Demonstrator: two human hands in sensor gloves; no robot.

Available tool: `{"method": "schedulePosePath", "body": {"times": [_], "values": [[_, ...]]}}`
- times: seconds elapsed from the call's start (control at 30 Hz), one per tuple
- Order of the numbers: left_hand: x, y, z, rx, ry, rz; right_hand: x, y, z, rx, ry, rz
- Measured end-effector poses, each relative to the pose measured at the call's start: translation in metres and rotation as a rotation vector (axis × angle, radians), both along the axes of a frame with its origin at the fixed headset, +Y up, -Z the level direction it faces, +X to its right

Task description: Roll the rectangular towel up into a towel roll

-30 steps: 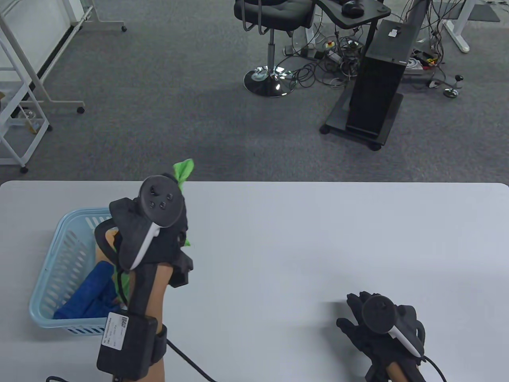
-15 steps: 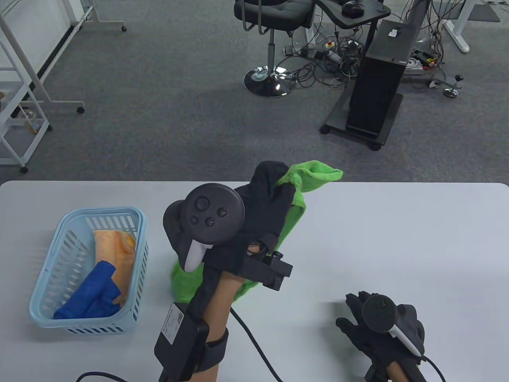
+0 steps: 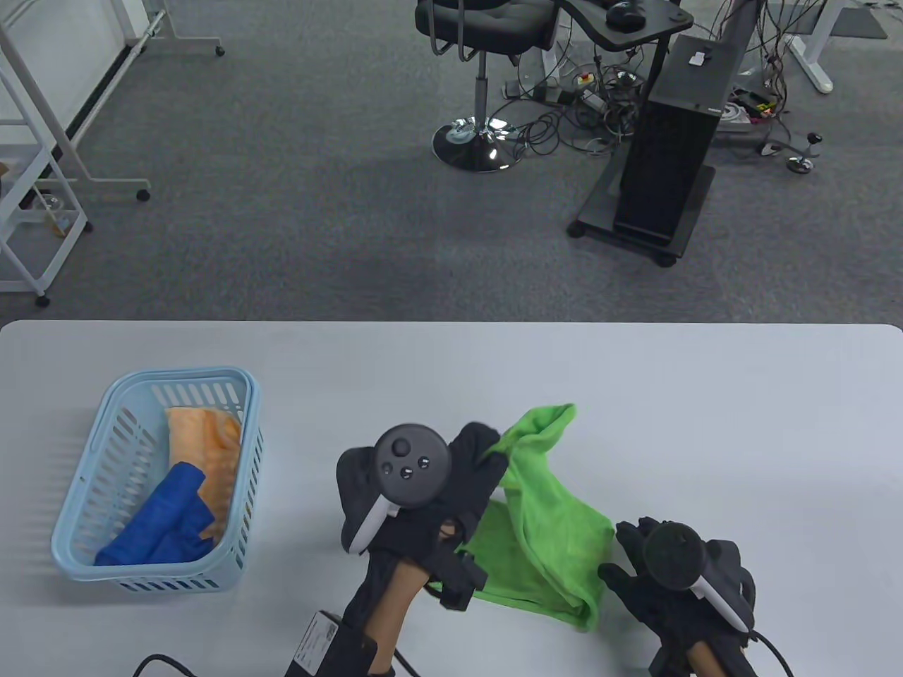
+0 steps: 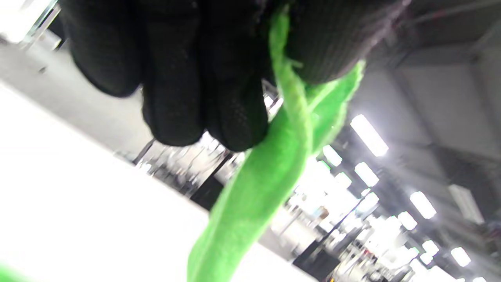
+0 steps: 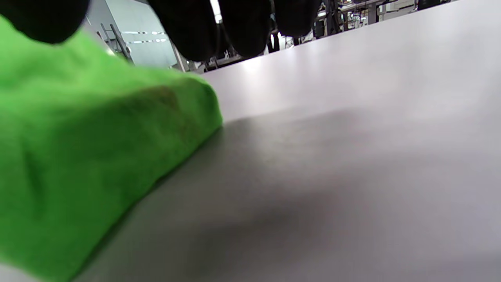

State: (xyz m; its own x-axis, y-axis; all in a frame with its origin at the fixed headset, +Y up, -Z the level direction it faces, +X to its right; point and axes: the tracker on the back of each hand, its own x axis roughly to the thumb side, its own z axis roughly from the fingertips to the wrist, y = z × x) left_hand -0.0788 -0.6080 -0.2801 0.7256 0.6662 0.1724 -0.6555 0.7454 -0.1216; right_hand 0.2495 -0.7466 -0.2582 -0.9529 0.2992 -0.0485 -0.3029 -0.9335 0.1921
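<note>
Table view: green towel (image 3: 543, 525) down on the table (image 3: 705, 423) in a crumpled heap, one corner pinched up by the left hand (image 3: 451, 486); right hand (image 3: 670, 571) just beside its near edge, grip impossible to tell. Two other cloths left in the blue basket (image 3: 92, 486). No spreading, no rolling yet.

Left wrist view: fingers (image 4: 203, 98) closed tight on a towel fold (image 4: 274, 164).

Right wrist view: fingertips (image 5: 235, 23) above the towel (image 5: 78, 156), contact unclear. Whole roll judged outstanding.
</note>
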Motion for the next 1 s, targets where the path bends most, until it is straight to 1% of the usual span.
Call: {"method": "schedulePosePath", "body": {"times": [0.07, 0.1, 0.13, 0.2, 0.23, 0.3, 0.33, 0.4, 0.43, 0.47, 0.53, 0.67, 0.73, 0.83, 0.87, 0.9, 0.97, 1.0], "values": [[-0.013, -0.036, 0.008, -0.07, 0.035, 0.023, 0.0, -0.003, -0.001, -0.023, 0.002, 0.012], [-0.018, -0.048, 0.011, -0.086, 0.055, 0.042, 0.0, -0.004, -0.001, -0.024, 0.002, 0.014], [-0.026, -0.065, 0.015, -0.115, 0.093, 0.073, 0.0, -0.004, -0.002, -0.025, 0.0, 0.015], [-0.034, -0.086, 0.02, -0.153, 0.118, 0.139, 0.0, -0.004, -0.002, -0.025, -0.002, 0.014], [-0.037, -0.092, 0.021, -0.165, 0.125, 0.161, 0.0, -0.004, -0.002, -0.02, -0.003, 0.012], [-0.04, -0.107, 0.024, -0.162, 0.137, 0.216, -0.001, -0.002, -0.001, -0.008, -0.001, 0.009], [-0.039, -0.116, 0.025, -0.141, 0.116, 0.261, -0.002, -0.001, 0.0, 0.004, 0.001, 0.004], [-0.033, -0.127, 0.027, -0.148, 0.09, 0.297, -0.004, 0.003, 0.001, 0.029, 0.008, -0.009], [-0.03, -0.128, 0.029, -0.147, 0.065, 0.3, -0.004, 0.004, 0.002, 0.036, 0.01, -0.014], [-0.024, -0.13, 0.031, -0.125, 0.012, 0.293, -0.007, 0.007, 0.003, 0.061, 0.021, -0.035], [-0.013, -0.128, 0.036, -0.121, -0.045, 0.264, -0.013, 0.011, 0.006, 0.078, 0.038, -0.087], [0.008, -0.125, 0.041, -0.128, -0.14, 0.239, -0.041, 0.022, 0.014, 0.107, 0.139, -0.328], [0.016, -0.128, 0.043, -0.153, -0.185, 0.251, -0.056, 0.023, 0.019, 0.077, 0.201, -0.414], [0.022, -0.13, 0.046, -0.174, -0.205, 0.305, -0.071, 0.019, 0.023, -0.002, 0.302, -0.469], [0.024, -0.13, 0.046, -0.172, -0.207, 0.324, -0.074, 0.018, 0.025, -0.01, 0.314, -0.471], [0.026, -0.13, 0.047, -0.174, -0.212, 0.335, -0.075, 0.018, 0.026, 0.006, 0.31, -0.467], [0.029, -0.131, 0.048, -0.192, -0.242, 0.331, -0.073, 0.021, 0.026, 0.12, 0.246, -0.43], [0.03, -0.132, 0.048, -0.19, -0.241, 0.322, -0.071, 0.022, 0.025, 0.149, 0.234, -0.431]]}}
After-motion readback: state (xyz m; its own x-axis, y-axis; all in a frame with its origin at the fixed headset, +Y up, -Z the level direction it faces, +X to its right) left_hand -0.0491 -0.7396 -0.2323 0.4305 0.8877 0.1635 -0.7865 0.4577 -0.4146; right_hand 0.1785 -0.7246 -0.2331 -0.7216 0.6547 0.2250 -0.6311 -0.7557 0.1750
